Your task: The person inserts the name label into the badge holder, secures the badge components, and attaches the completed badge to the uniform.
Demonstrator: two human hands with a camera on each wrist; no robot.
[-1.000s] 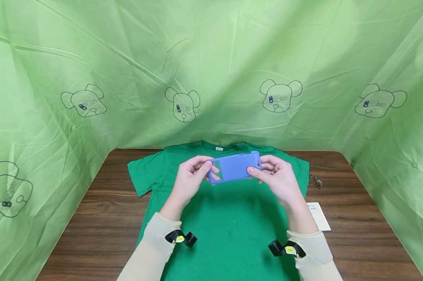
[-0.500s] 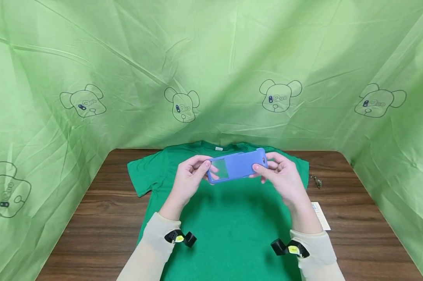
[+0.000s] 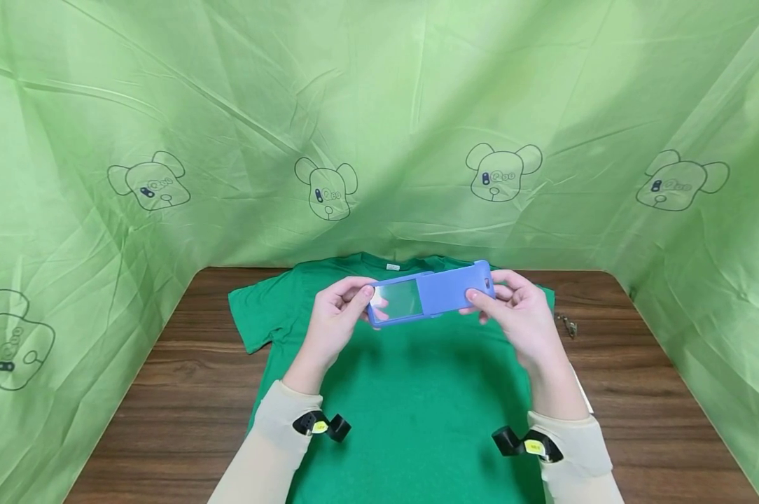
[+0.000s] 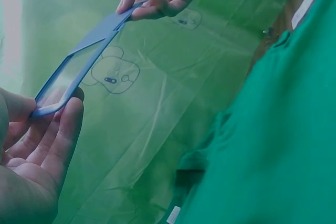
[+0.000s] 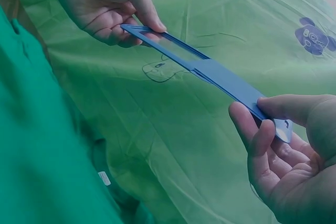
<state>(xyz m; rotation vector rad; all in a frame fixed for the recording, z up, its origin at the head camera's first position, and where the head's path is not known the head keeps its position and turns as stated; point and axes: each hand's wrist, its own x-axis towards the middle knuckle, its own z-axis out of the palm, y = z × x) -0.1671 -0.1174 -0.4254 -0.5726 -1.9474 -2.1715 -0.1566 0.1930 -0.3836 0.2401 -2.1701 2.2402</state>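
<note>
Pinching opposite ends of a partly extended blue holder [image 3: 447,290], the left hand [image 3: 334,313] and right hand [image 3: 521,319] are holding it above a green T-shirt [image 3: 411,406] lying on the bench [image 3: 187,392].

I grip a flat blue case [image 3: 431,294] in midair, my left hand [image 3: 335,318] pinching its end with a clear window [image 3: 400,299], my right hand [image 3: 519,318] the slotted end of its solid panel [image 3: 449,288], which overlaps the frame only partly; the right end tilts higher.
</note>
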